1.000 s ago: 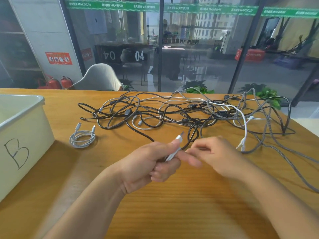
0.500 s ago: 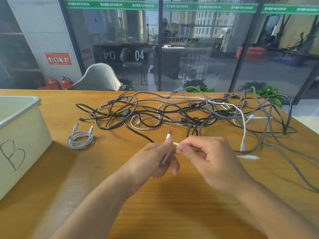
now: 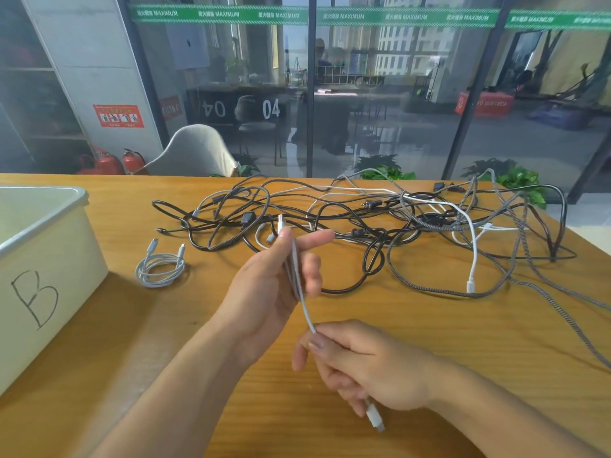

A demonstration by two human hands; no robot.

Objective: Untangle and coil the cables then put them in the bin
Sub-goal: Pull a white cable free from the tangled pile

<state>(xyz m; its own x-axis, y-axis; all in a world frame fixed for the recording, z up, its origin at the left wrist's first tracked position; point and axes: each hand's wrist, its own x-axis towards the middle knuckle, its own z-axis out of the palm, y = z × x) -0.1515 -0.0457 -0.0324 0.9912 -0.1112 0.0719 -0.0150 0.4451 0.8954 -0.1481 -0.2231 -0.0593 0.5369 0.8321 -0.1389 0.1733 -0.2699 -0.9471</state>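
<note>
— Gripping what, above the wooden table (image 3: 429,358)?
— Left hand (image 3: 264,285) clutching a white cable (image 3: 305,312); right hand (image 3: 367,368) pinching it lower down.
— Lying where, the rest?
— Sprawling as a tangled cable heap (image 3: 380,226) beyond; a coiled cable (image 3: 161,267) resting beside the bin (image 3: 49,259).

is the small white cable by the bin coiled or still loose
Coiled: the small white cable lies in a neat ring on the table, both plugs sticking out, outside the bin.

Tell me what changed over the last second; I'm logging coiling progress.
The right hand drew the white cable down toward the person, its plug now hanging below the fingers. The left hand rose, holding the other end upright. The coiled cable, tangle and bin stayed put.
</note>
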